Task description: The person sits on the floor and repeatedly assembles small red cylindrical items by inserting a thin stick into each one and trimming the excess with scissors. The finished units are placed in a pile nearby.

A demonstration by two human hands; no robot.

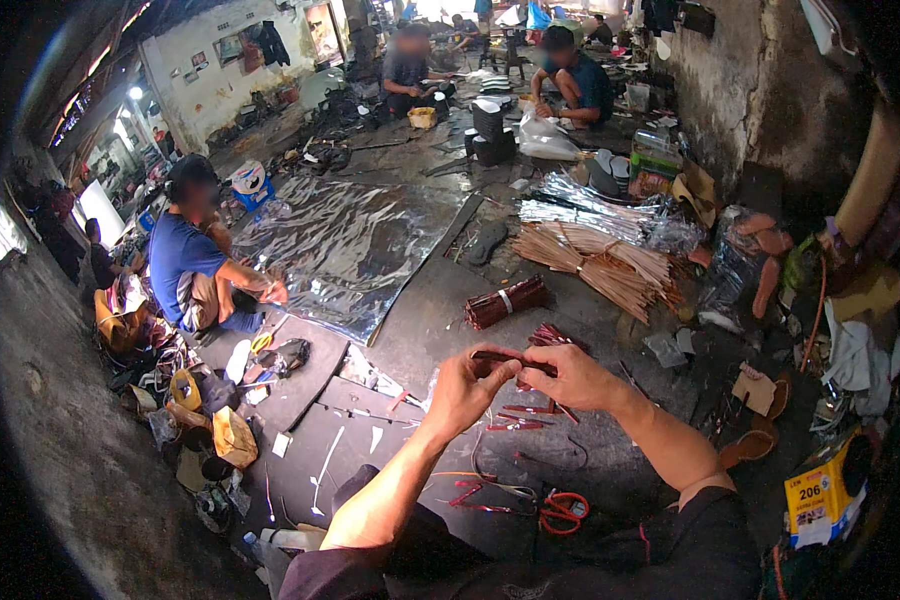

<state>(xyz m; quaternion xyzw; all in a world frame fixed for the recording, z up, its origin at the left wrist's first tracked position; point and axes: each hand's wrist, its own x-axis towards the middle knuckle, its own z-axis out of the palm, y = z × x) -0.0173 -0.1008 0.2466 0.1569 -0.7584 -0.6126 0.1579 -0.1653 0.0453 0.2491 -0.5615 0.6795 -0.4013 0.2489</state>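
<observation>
Both forearms rise from the lower edge and meet near the picture's centre, elbows spread, wrists bent inward. Left hand (462, 385) and right hand (568, 377) have their fingertips pinched shut on the two ends of a thin dark-red stick (510, 357), held level between them above the dark floor mat (370, 440) (how many sticks are in the pinch cannot be told). Just below the hands, at 6 o'clock, loose red sticks (518, 418) lie scattered, and lower still are red-handled scissors (564, 510). At 12 o'clock from the hands a tied bundle of dark-red sticks (506, 302) lies on the floor, with a white band around its middle. Toward 1 o'clock sits a heap of pale tan sticks (600, 265), and beyond it clear shiny wrapped packs (585, 208). At 4 o'clock, near the lower right rim, stands a yellow box with a white label (822, 495). At 10 o'clock a wide silver foil sheet (350, 240) is spread out, a seated person in a blue shirt (182, 258) beside it
</observation>
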